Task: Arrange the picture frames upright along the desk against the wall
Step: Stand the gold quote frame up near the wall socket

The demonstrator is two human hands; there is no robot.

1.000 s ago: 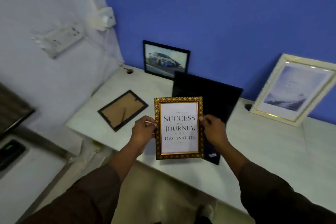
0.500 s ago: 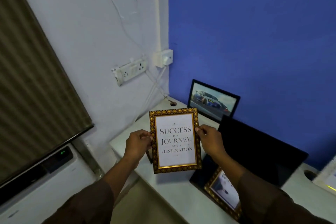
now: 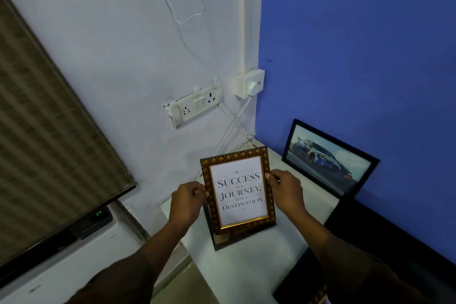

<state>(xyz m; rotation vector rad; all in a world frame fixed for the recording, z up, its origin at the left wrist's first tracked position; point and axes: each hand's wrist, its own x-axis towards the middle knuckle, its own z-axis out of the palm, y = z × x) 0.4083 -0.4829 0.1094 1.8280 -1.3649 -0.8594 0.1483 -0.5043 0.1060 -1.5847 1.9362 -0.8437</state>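
Observation:
I hold a gold-patterned frame [image 3: 238,190] with the words "Success is a journey, not a destination" upright over the left end of the white desk [image 3: 249,264]. My left hand [image 3: 188,201] grips its left edge and my right hand [image 3: 286,189] grips its right edge. Its lower edge is close above a dark frame lying flat on the desk [image 3: 219,242], mostly hidden behind it. A black-framed car picture [image 3: 328,158] leans upright against the blue wall to the right.
A large black panel [image 3: 385,244] leans along the blue wall at the right, with a gold frame corner [image 3: 318,295] below it. A socket strip [image 3: 195,106] and cables hang on the white wall. A window blind and an air conditioner [image 3: 81,252] are at the left.
The view has swung left toward the desk corner. Both hands have carried the gold-patterned frame farther left and lower, down over the flat dark frame, still gripping its sides.

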